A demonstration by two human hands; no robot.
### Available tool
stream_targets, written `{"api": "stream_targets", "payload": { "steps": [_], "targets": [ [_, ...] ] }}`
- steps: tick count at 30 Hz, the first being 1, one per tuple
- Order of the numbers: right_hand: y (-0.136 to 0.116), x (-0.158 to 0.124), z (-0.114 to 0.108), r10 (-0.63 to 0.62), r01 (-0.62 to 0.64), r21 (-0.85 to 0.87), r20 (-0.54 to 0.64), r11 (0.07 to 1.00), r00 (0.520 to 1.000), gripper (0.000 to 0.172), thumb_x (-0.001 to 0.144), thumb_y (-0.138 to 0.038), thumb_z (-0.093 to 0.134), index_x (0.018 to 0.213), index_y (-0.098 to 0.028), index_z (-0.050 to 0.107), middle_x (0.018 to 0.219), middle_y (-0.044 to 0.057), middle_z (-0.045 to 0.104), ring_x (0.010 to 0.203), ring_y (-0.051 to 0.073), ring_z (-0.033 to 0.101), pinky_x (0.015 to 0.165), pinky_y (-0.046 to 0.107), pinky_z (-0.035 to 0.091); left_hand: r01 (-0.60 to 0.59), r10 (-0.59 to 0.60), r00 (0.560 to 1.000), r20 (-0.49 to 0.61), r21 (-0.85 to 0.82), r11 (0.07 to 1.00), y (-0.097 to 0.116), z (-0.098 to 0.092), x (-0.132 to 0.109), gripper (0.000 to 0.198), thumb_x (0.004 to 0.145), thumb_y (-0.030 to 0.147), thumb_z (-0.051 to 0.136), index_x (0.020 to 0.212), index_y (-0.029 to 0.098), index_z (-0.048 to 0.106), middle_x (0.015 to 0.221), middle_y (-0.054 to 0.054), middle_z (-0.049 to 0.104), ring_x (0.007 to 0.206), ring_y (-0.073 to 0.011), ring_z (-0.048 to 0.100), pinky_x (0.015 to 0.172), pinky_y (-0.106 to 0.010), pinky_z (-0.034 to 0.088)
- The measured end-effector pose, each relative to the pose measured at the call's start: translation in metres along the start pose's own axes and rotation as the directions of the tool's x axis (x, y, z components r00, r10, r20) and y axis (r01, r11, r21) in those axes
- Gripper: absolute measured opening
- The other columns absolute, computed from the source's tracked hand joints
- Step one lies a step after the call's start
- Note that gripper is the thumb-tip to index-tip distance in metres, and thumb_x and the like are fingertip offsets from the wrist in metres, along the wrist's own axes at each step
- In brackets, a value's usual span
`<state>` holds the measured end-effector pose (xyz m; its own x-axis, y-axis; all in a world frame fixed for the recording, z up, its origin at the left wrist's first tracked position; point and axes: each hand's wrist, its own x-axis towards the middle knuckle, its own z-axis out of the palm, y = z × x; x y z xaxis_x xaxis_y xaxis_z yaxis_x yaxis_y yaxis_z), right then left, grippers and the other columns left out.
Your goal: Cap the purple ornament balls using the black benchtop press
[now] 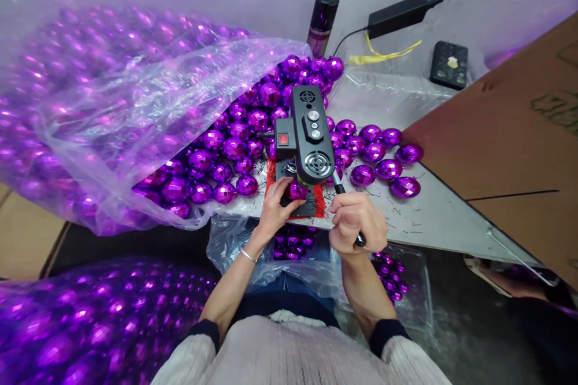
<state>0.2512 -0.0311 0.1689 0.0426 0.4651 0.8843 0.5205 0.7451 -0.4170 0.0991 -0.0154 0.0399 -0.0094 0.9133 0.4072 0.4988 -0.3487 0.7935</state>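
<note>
A black bench drill press (312, 135) with a red switch stands at the middle of the table. Beneath its head, my left hand (276, 207) pinches a shiny purple faceted ball (297, 190) between thumb and fingers, over the dark base plate (304, 209). On the right, my right hand (358, 221) is wrapped round the black-gripped lever (339, 187) of the press. Where the ball meets the tool under the head is mostly hidden.
A clear plastic bag (149, 102) spills many purple balls across the table's left. Loose purple balls (388, 169) lie right of the press, beside a cardboard box (506, 150). Behind are a dark bottle (323, 23), a power adapter (398, 15) and a black case (449, 64).
</note>
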Motion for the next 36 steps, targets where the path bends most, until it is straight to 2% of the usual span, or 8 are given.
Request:
{"api": "stream_targets", "payload": {
  "steps": [10, 19, 22, 27, 32, 36],
  "targets": [
    [0.012, -0.029, -0.001, -0.017, 0.014, 0.055, 0.047, 0.998, 0.999, 0.031, 0.103, -0.025, 0.043, 0.073, -0.023, 0.049, 0.069, -0.001, 0.061, 0.060, 0.012, 0.057, 0.056, 0.029, 0.044, 0.016, -0.015, 1.000, 0.017, -0.042, 0.999, -0.009, 0.006, -0.004, 0.065, 0.082, 0.045, 0.082, 0.139, 0.024, 0.061, 0.135, -0.013, 0.070, 0.127, -0.0284, 0.066, 0.110, -0.046, 0.054],
    [0.027, -0.056, 0.020, -0.051, 0.062, 0.086, -0.123, 0.994, 0.991, 0.035, 0.104, -0.028, 0.040, 0.071, -0.023, 0.048, 0.062, -0.002, 0.056, 0.050, 0.011, 0.051, 0.048, 0.029, 0.046, 0.100, -0.099, 0.995, 0.019, -0.068, 0.993, -0.008, 0.007, -0.006, 0.063, 0.080, 0.050, 0.083, 0.135, 0.024, 0.065, 0.134, -0.013, 0.070, 0.127, -0.0302, 0.066, 0.111, -0.049, 0.053],
    [0.030, -0.060, 0.024, -0.066, 0.086, 0.115, -0.168, 0.990, 0.984, 0.036, 0.104, -0.029, 0.041, 0.070, -0.023, 0.047, 0.063, -0.002, 0.056, 0.051, 0.011, 0.055, 0.046, 0.028, 0.049, 0.095, -0.094, 0.995, 0.022, -0.071, 0.993, -0.009, 0.007, -0.005, 0.064, 0.079, 0.050, 0.083, 0.135, 0.024, 0.065, 0.134, -0.013, 0.070, 0.127, -0.0304, 0.066, 0.111, -0.049, 0.053],
    [0.034, -0.065, 0.025, -0.051, 0.071, 0.152, -0.131, 0.986, 0.990, 0.035, 0.105, -0.033, 0.039, 0.072, -0.023, 0.048, 0.066, -0.002, 0.057, 0.056, 0.013, 0.060, 0.049, 0.029, 0.054, 0.063, -0.062, 0.998, 0.018, -0.080, 0.995, -0.008, 0.005, -0.002, 0.064, 0.080, 0.048, 0.083, 0.136, 0.024, 0.064, 0.134, -0.014, 0.070, 0.127, -0.0301, 0.066, 0.110, -0.050, 0.053],
    [0.039, -0.071, 0.027, -0.079, 0.093, 0.085, -0.155, 0.992, 0.985, 0.034, 0.105, -0.032, 0.035, 0.074, -0.023, 0.047, 0.066, -0.002, 0.056, 0.058, 0.013, 0.062, 0.052, 0.030, 0.054, 0.056, -0.055, 0.998, 0.006, -0.092, 0.994, -0.008, 0.006, -0.001, 0.062, 0.081, 0.049, 0.082, 0.134, 0.022, 0.065, 0.134, -0.013, 0.070, 0.127, -0.0288, 0.066, 0.111, -0.047, 0.053],
    [0.041, -0.073, 0.027, -0.127, 0.132, 0.059, -0.077, 0.990, 0.989, 0.033, 0.104, -0.028, 0.038, 0.073, -0.022, 0.048, 0.069, -0.001, 0.060, 0.060, 0.013, 0.066, 0.053, 0.029, 0.051, 0.031, -0.031, 1.000, 0.000, -0.110, 0.993, -0.010, 0.007, 0.001, 0.061, 0.082, 0.047, 0.081, 0.135, 0.022, 0.064, 0.134, -0.014, 0.070, 0.128, -0.0287, 0.066, 0.111, -0.048, 0.052]
  ]
}}
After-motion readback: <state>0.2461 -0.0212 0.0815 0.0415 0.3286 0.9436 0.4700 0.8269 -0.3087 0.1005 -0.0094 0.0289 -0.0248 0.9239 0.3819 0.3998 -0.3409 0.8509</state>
